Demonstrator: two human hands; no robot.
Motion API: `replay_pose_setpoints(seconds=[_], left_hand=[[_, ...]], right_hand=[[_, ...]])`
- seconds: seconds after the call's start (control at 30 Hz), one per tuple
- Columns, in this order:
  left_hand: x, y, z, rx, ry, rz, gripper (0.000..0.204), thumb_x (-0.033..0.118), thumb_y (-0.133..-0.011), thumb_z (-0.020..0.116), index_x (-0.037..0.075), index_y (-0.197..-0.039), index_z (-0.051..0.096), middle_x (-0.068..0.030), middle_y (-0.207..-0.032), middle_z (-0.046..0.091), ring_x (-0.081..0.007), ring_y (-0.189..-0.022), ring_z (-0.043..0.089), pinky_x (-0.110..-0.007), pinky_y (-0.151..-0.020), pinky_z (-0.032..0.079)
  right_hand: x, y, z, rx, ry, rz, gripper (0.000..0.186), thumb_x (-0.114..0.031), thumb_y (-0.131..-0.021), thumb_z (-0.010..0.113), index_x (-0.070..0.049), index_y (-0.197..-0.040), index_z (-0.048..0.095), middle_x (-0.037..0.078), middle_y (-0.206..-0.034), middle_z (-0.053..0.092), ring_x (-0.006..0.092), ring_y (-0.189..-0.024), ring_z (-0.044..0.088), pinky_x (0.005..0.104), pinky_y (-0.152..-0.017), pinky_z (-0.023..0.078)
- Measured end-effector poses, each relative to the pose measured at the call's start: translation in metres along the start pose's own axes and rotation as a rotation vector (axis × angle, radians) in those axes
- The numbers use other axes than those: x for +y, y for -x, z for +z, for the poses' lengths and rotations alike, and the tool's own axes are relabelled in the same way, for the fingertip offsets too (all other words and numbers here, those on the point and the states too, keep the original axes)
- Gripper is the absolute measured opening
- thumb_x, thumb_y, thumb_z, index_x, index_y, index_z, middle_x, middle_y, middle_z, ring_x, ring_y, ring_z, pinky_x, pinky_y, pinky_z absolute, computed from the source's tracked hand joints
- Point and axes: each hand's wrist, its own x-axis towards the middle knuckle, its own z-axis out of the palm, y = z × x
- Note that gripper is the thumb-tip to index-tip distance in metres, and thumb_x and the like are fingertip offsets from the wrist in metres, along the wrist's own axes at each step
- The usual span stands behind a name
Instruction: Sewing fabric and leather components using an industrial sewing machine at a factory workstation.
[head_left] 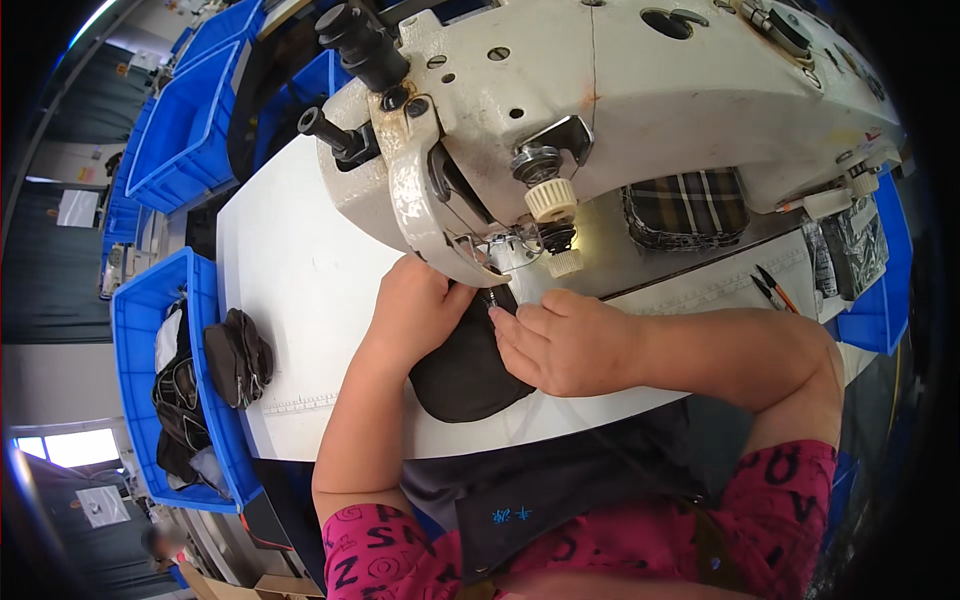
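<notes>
A dark fabric piece [462, 372] with a rounded near end lies on the white table under the head of a sewing machine [480, 120]. A zipper [492, 297] runs along its upper part, close to the needle area. My left hand [412, 305] is closed on the piece's left edge, its fingertips partly hidden behind the machine's curved guard. From the right, my right hand [568, 345] pinches the piece beside the zipper, with its fingers curled. A small light shines by the needle, where thread and presser parts crowd together.
Stacked plaid fabric pieces [686, 208] sit beneath the machine arm. Small scissors or snips [770, 290] lie at the right. Dark pouches [238, 357] rest by a blue bin [128, 330] of fabric items at the left. More blue bins [190, 130] stand behind.
</notes>
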Motion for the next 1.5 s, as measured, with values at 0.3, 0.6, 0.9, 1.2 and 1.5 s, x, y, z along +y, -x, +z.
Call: replay_pose_setpoints(seconds=[0.3, 0.6, 0.9, 1.2, 1.5], left_hand=[[0.012, -0.004, 0.002, 0.057, -0.095, -0.012, 0.020, 0.017, -0.085, 0.081, 0.004, -0.097, 0.074, -0.0135, -0.088, 0.074, -0.0333, -0.079, 0.070, -0.040, -0.071, 0.054], [0.010, -0.001, 0.008, 0.144, -0.171, 0.032, 0.017, 0.017, -0.083, 0.082, 0.007, -0.096, 0.075, -0.0125, -0.086, 0.074, -0.0333, -0.078, 0.070, -0.040, -0.070, 0.054], [0.010, -0.004, 0.009, 0.084, -0.241, -0.013, 0.014, 0.016, -0.084, 0.080, 0.007, -0.094, 0.076, -0.0124, -0.088, 0.074, -0.0328, -0.080, 0.070, -0.040, -0.070, 0.054], [0.008, -0.003, 0.011, 0.104, -0.253, 0.021, 0.015, 0.017, -0.085, 0.081, 0.006, -0.094, 0.074, -0.0128, -0.088, 0.073, -0.0343, -0.079, 0.069, -0.042, -0.069, 0.055], [0.013, -0.001, 0.013, 0.208, -0.360, 0.153, 0.023, 0.019, -0.086, 0.082, 0.003, -0.094, 0.067, -0.0158, -0.085, 0.069, -0.0390, -0.077, 0.066, -0.048, -0.066, 0.051]], right_hand=[[-0.002, 0.001, -0.010, -0.095, -0.055, 0.093, 0.031, -0.020, -0.074, 0.064, -0.001, -0.097, 0.071, 0.013, -0.106, 0.072, 0.0219, -0.088, 0.062, 0.0314, -0.062, 0.044], [-0.002, 0.003, -0.009, -0.010, -0.078, 0.148, 0.022, -0.018, -0.074, 0.067, -0.005, -0.092, 0.069, 0.018, -0.109, 0.073, 0.0211, -0.084, 0.062, 0.0307, -0.058, 0.044], [0.001, 0.005, -0.009, -0.070, -0.068, 0.169, 0.025, -0.020, -0.077, 0.067, -0.002, -0.094, 0.069, 0.021, -0.107, 0.073, 0.0221, -0.092, 0.063, 0.0292, -0.060, 0.046], [0.001, 0.003, -0.012, -0.070, -0.122, 0.180, 0.029, -0.017, -0.074, 0.066, 0.002, -0.096, 0.070, 0.025, -0.113, 0.071, 0.0225, -0.084, 0.060, 0.0309, -0.060, 0.048], [0.001, 0.005, -0.011, -0.112, -0.135, 0.191, 0.028, -0.015, -0.077, 0.066, 0.003, -0.098, 0.071, 0.022, -0.115, 0.072, 0.0237, -0.092, 0.063, 0.0316, -0.062, 0.051]])
